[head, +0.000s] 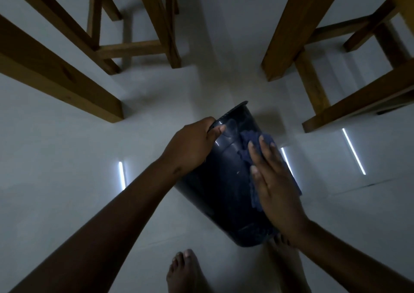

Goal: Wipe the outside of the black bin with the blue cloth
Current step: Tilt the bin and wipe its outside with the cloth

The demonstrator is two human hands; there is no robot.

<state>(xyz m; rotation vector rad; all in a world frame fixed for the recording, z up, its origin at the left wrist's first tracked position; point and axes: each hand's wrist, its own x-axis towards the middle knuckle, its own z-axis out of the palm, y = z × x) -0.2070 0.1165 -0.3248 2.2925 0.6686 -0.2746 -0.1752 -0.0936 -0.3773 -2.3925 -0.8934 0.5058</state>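
The black bin is held tilted above the pale floor, its rim pointing away from me and its base close to my feet. My left hand grips the rim at the bin's upper left, thumb on the outer wall. My right hand lies flat on the bin's right side, fingers stretched out, pressing the blue cloth against the wall. The cloth shows crumpled beyond the fingertips and along the palm's left edge; the rest is hidden under the hand.
Wooden chair and table legs stand at the left and back, more wooden legs at the right. My bare feet are on the glossy white floor, which reflects strip lights.
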